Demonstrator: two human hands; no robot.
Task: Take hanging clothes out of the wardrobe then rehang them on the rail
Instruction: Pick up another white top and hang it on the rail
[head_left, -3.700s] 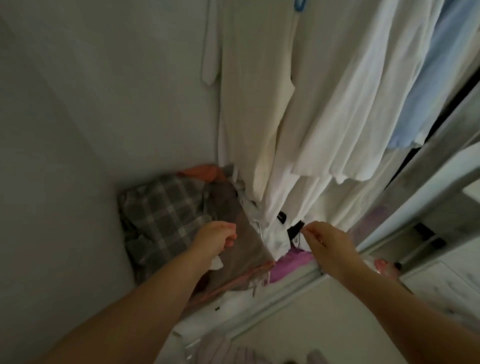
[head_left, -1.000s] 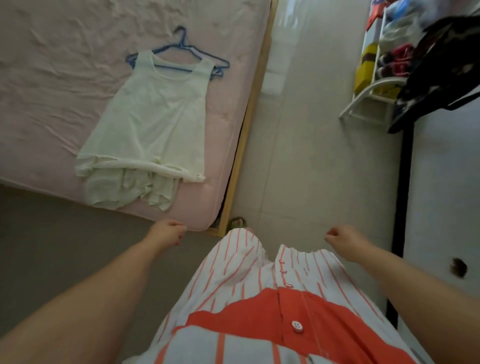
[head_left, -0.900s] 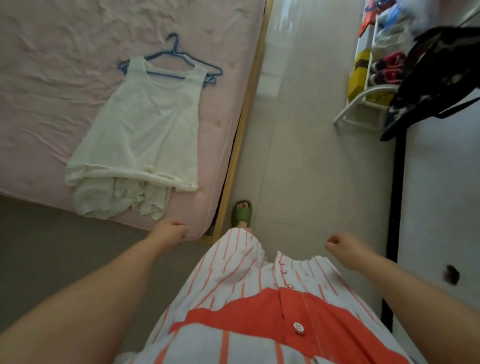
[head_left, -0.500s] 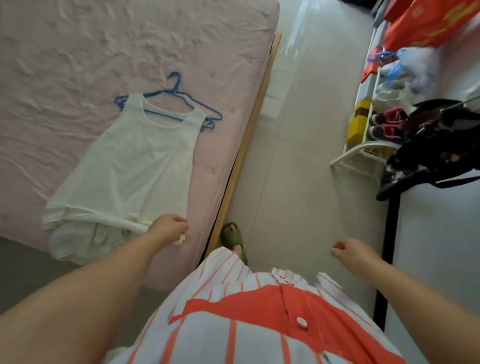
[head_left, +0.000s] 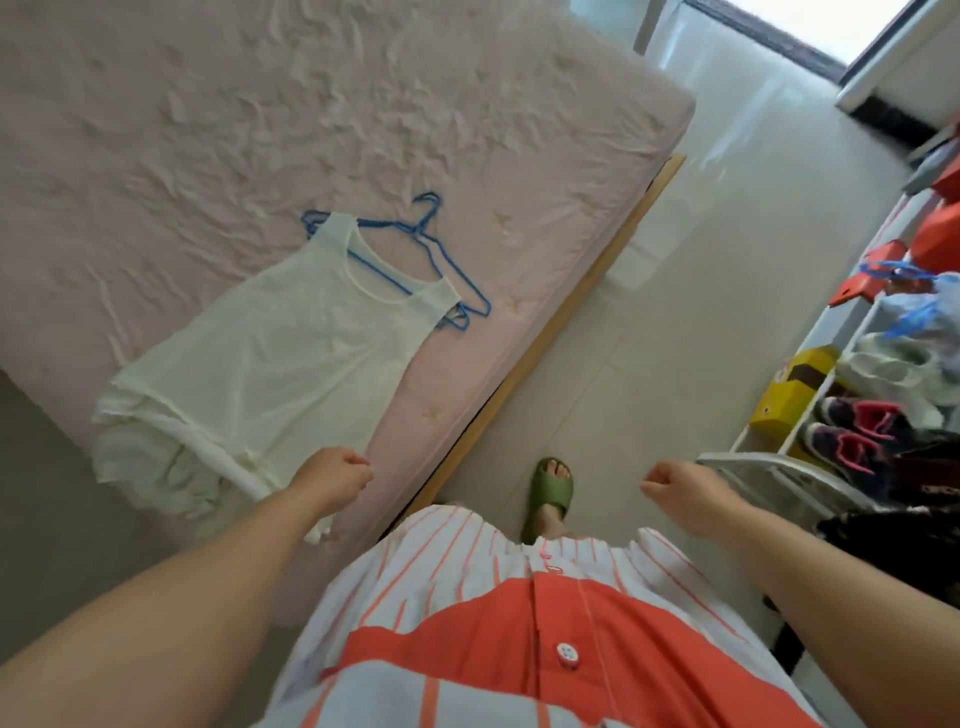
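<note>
A pale sleeveless top lies flat on the pink bed, still on its blue hanger. Its hem hangs over the near bed edge. My left hand hovers just right of that hem, fingers curled into a fist, with nothing visible in it. My right hand is held out over the floor, also curled and holding nothing. The wardrobe and its rail are out of view.
A tiled floor strip runs between the bed and a white shoe rack with shoes and a yellow box. Dark clothes hang at the right edge. My foot in a green slipper stands on the floor.
The view turned from the wardrobe interior to the bed, then tilted up along it. Both hands kept their curled pose; my left hand now sits beside the top's hem.
</note>
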